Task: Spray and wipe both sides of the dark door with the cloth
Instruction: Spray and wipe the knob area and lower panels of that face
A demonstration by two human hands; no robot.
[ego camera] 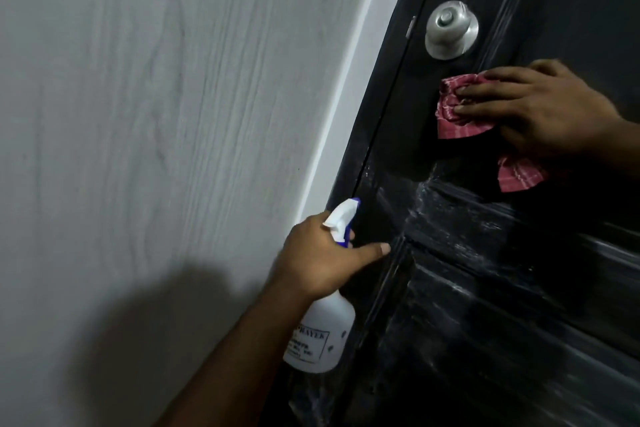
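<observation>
Our right hand [540, 107] lies flat, fingers extended, pressing the red cloth [457, 111] against the dark door [485, 305] just below the knob [452, 29]. One cloth corner hangs free under the palm. Our left hand [322, 253] is wrapped round the neck of the spray bottle [325, 333], index finger stretched out, nozzle near the door edge. The lower panel carries whitish streaks [450, 218].

Risks, as we judge them:
- The cloth could slip from under the flat fingers.
- A stray squeeze could wet the pale wall [138, 114].
- The streaks could dry before they are wiped.
</observation>
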